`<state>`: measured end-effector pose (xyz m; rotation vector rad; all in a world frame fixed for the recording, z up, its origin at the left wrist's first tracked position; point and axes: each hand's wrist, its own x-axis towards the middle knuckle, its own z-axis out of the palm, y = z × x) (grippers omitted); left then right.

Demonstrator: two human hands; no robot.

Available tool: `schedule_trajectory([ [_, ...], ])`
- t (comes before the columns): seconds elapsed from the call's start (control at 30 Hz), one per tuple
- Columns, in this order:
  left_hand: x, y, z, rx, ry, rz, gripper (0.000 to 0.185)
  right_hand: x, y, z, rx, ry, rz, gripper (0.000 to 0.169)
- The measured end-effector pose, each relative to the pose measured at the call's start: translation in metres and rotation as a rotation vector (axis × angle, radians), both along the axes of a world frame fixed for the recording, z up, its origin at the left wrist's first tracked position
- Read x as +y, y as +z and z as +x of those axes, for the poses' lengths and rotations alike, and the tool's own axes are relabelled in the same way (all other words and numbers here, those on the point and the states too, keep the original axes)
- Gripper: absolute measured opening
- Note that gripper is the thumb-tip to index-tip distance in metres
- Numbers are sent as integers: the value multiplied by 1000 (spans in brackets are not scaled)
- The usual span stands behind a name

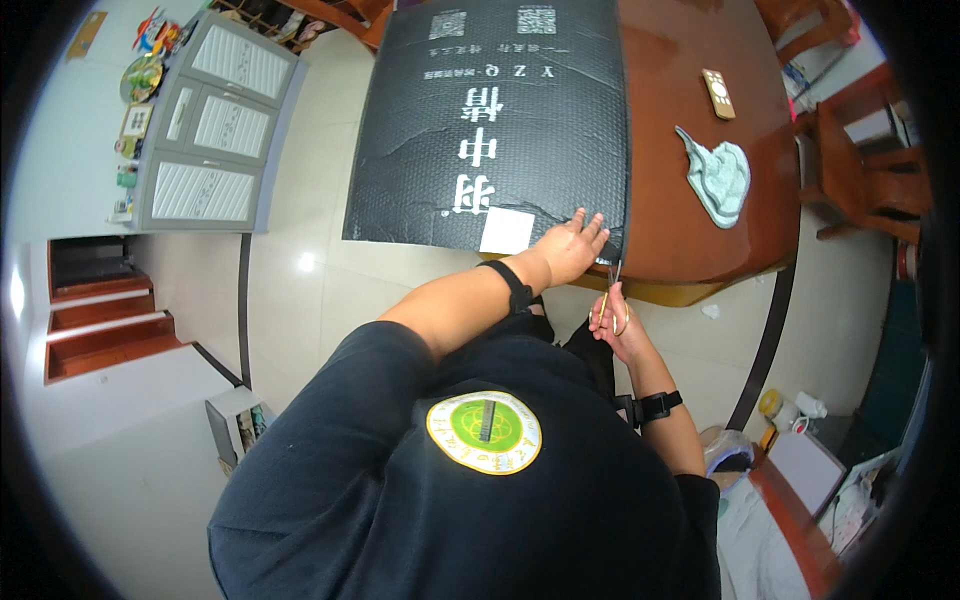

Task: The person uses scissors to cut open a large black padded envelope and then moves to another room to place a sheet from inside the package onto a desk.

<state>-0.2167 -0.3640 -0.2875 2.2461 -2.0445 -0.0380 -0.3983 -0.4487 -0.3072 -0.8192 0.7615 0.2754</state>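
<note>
A large black bubble-wrap mailer [547, 142] with white printing lies flat on a wooden table [667, 187], its near left part overhanging the table. My left hand [574, 247] rests spread on its near right corner, pressing it down. Beside that hand a white label [507, 231] is stuck at the mailer's near edge. My right hand [616, 324] grips gold-handled scissors [603, 306], fingers in the loops. The scissors' blades point away from me and meet the mailer's near right corner; whether they are closed on the material I cannot tell.
Right of the mailer on the table lie a pale green cloth [718, 180] and a gold remote control [718, 94]. Wooden chairs [862, 169] stand to the right. A grey cabinet [217, 127] is at the left, steps [112, 334] below it. A white scrap [710, 310] lies on the floor.
</note>
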Motion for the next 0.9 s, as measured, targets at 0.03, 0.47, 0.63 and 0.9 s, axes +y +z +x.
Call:
schedule_trajectory([
  [0.03,1,-1,0,-15,-1,-18,47,0,1,0,2,0,-1,57],
  [0.47,3,-7,-5,-4,23,-89,44,-1,2,2,-34,21,20,57],
  [0.63,5,-6,-7,-3,0,-95,42,3,1,0,-26,-35,-5,57],
  [0.9,13,-3,-9,18,-37,-96,44,7,-1,4,-81,-46,52,57],
])
